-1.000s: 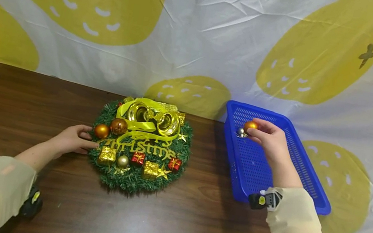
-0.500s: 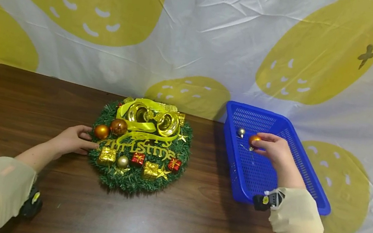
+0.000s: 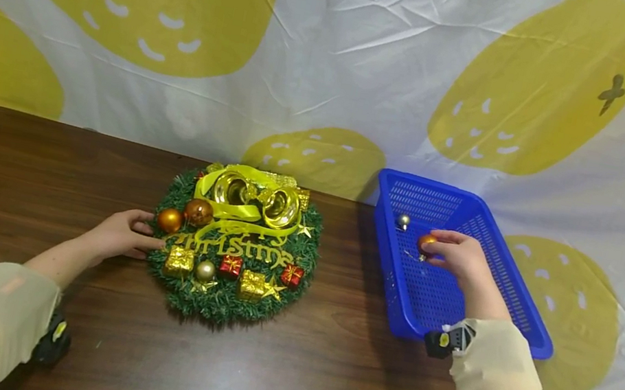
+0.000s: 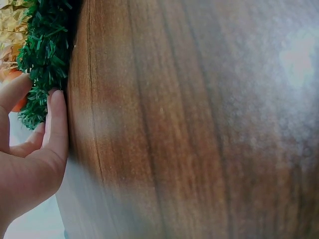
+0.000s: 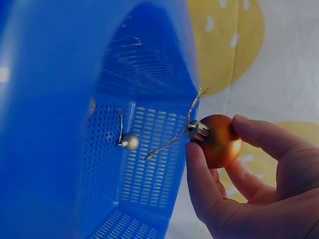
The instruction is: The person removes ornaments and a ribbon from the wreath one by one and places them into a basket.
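A green Christmas wreath (image 3: pixel 220 308) with gold bells, baubles and small gift boxes lies on the table. My left hand (image 3: pixel 120 234) holds its left edge; in the left wrist view the thumb and fingers lie on either side of the green tinsel (image 4: pixel 47 55). Over the blue basket (image 3: pixel 389 292), my right hand (image 3: pixel 460 257) pinches an orange bauble (image 5: pixel 222 142) between thumb and fingers. From the bauble's silver cap hangs a loose metallic string (image 5: pixel 169 142). A small silvery bauble (image 3: pixel 403 221) lies in the basket's far left corner.
Brown wooden table (image 3: pixel 280 377) runs under everything. A white cloth with yellow fruit prints (image 3: pixel 340 39) hangs behind it. On the wreath's left sit two orange-brown baubles (image 3: pixel 170 220). The basket stands at the table's right side against the cloth.
My right hand has moved slightly right and nearer with the orange bauble, off the silvery bauble's corner; its string now shows. My left hand and the wreath stay still.
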The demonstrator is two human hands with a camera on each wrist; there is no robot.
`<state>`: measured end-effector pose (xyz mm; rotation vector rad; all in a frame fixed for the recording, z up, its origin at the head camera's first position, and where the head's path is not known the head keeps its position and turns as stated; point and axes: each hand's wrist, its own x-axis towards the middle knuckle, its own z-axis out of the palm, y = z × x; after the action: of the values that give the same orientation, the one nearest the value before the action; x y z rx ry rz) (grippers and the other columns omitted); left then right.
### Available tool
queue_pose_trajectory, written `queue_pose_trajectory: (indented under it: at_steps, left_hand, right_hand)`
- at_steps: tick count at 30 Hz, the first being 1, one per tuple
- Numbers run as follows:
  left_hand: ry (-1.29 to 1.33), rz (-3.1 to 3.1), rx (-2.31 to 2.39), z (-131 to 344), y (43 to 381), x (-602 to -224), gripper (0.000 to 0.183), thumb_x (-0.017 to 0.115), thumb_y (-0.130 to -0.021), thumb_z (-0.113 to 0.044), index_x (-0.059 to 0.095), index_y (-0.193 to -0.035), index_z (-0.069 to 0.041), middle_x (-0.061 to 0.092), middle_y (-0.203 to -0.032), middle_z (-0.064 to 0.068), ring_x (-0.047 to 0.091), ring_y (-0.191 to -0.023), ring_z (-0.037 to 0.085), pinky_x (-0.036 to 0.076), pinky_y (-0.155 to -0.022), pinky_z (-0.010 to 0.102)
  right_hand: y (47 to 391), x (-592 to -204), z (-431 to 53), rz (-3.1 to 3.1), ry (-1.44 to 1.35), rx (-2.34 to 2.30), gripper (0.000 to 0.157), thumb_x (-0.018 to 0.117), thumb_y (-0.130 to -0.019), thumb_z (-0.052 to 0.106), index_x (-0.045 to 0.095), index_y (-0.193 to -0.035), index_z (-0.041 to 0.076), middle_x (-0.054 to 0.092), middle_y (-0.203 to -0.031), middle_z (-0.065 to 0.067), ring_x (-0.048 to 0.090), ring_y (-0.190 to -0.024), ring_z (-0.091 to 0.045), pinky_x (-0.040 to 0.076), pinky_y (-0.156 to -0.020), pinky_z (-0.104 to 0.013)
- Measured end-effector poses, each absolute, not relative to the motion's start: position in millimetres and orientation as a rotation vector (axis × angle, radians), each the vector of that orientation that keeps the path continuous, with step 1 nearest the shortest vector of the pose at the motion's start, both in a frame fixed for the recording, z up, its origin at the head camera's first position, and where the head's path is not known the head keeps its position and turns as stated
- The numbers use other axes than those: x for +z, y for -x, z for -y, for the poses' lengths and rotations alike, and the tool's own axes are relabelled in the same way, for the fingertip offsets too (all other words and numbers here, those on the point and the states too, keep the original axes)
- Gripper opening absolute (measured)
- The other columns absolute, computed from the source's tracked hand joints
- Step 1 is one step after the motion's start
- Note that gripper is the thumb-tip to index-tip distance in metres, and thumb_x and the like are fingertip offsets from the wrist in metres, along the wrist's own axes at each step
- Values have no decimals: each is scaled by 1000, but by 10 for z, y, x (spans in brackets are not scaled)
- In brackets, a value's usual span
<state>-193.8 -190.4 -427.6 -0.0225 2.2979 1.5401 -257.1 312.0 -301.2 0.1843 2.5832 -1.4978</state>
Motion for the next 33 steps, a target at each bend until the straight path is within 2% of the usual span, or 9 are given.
queue_pose_trajectory:
  at_steps: [3,7,13,20,22,26,29,33]
  left_hand:
    - [21,-2298,1542,1906,1938,-4286,81,61,-91,-20,11,-144,15,31,-134,39,58,-106,33,57,-83,36]
    - [22,-2300,1542,1908,1940,-4294,82,62,-90,-21,12,-144,14,31,-134,38,58,-106,33,58,-83,36]
    - [22,-2300,1542,1909,1935,-4287,83,63,-90,-22,12,-144,14,31,-134,38,58,-106,32,57,-83,35]
    - [21,-2297,1536,1913,1933,-4285,82,62,-90,-20,11,-144,14,30,-135,39,57,-107,34,57,-83,36]
    - [21,-2297,1536,1914,1935,-4292,81,61,-91,-20,11,-144,15,30,-134,38,57,-107,34,57,-83,36]
    - [22,-2298,1536,1915,1941,-4305,82,62,-91,-21,11,-144,14,30,-135,39,58,-106,33,57,-83,36]
    - [16,-2300,1535,1915,1945,-4311,82,62,-91,-21,11,-144,15,30,-135,39,59,-105,31,57,-83,36]
    - [19,-2303,1533,1913,1944,-4302,82,62,-90,-22,11,-144,14,30,-136,39,60,-103,29,57,-84,36]
  right_hand:
    - [2554,-3021,-3125,-2589,-169,-1443,52,57,-88,0,37,-133,-17,58,-104,-9,58,-70,5,58,-74,-21]
    - [2523,-3012,-3100,-2596,-139,-1380,52,57,-90,5,38,-134,-14,50,-123,-20,57,-72,7,57,-79,-22]
    - [2497,-2934,-2967,-2614,-86,-1387,52,60,-90,12,41,-132,-11,51,-123,-17,57,-79,5,55,-88,-28]
    - [2458,-2859,-2708,-2587,53,-1510,51,61,-89,9,42,-131,-12,56,-103,0,59,-81,3,56,-83,-23]
    - [2444,-2851,-2611,-2582,104,-1545,51,61,-89,9,43,-132,-12,55,-102,0,59,-81,4,56,-81,-20]
    - [2420,-2839,-2416,-2579,171,-1615,51,61,-88,6,44,-132,-11,55,-113,-11,58,-84,5,54,-81,-16]
    - [2399,-2828,-2291,-2590,192,-1621,51,62,-87,7,45,-133,-7,53,-123,-18,58,-96,-2,52,-90,-21]
    - [2370,-2826,-2146,-2592,236,-1593,49,62,-88,10,47,-133,-2,51,-132,-22,52,-118,-23,43,-104,-36]
